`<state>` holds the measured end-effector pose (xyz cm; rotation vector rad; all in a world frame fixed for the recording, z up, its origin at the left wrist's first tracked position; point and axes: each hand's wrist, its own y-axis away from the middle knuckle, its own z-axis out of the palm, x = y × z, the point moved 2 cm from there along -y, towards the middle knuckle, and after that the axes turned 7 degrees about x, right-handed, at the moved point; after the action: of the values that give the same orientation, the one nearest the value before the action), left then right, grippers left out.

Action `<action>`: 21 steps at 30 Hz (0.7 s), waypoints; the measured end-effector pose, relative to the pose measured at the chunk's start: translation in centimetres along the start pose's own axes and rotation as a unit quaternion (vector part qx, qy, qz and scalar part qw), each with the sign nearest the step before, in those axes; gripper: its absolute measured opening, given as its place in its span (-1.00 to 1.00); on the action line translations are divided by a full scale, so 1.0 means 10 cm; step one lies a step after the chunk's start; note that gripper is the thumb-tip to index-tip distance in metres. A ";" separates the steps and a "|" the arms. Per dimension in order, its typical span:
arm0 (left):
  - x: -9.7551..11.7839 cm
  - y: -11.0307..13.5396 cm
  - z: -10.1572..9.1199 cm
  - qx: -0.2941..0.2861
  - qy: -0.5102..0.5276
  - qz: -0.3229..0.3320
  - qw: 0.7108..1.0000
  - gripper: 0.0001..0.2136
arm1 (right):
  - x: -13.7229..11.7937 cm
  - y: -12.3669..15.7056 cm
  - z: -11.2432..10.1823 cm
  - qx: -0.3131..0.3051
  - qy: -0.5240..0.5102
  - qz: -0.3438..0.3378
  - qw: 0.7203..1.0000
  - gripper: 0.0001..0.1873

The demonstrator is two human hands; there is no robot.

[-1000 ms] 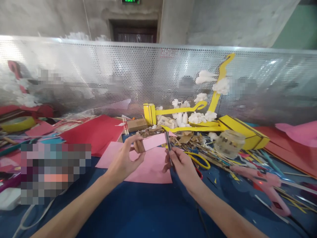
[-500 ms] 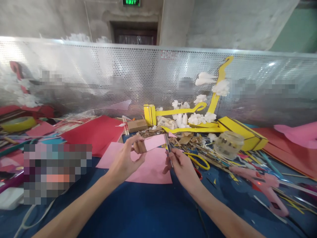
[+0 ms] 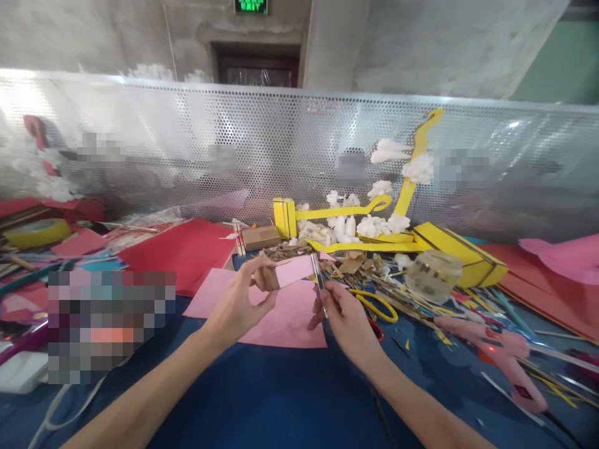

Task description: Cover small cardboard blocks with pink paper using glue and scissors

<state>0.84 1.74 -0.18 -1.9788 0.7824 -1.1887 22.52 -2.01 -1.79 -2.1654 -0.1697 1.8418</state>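
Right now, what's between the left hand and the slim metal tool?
Head view: the brown block the left hand holds, then a pink strip running toward the slim metal tool; pink sheet below.

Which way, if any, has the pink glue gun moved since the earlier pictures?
No: the pink glue gun shows no shift in any direction, judged against the clear jar.

Left forearm, right forearm angled inward. Left hand gripping, thumb and index curved into a C. Right hand pinching, thumb on top, fingers curled.
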 end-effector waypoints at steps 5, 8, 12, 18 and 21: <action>0.00 0.01 0.02 -0.013 -0.005 -0.006 1.000 -0.51 | -0.10 0.19 0.24 -0.109 -0.042 0.002 0.993 -0.63; 0.01 -0.01 0.01 -0.008 -0.008 -0.004 1.000 -0.52 | -0.10 0.16 0.24 -0.083 -0.040 0.012 0.996 -0.60; 0.04 -0.06 -0.06 0.023 -0.035 0.000 0.999 -0.50 | 0.01 -0.04 -0.02 0.026 -0.008 0.037 0.999 -0.55; 0.09 -0.09 -0.10 0.000 -0.116 0.085 0.990 -0.51 | 0.10 -0.12 -0.16 0.010 0.110 0.022 0.994 -0.53; 0.11 -0.08 -0.09 -0.008 -0.125 0.139 0.982 -0.53 | 0.07 -0.09 -0.15 0.022 0.146 -0.020 0.989 -0.55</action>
<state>0.59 1.10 1.35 -1.9091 0.9019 -0.7589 24.15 -1.14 -1.94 -2.3488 -0.1065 1.4717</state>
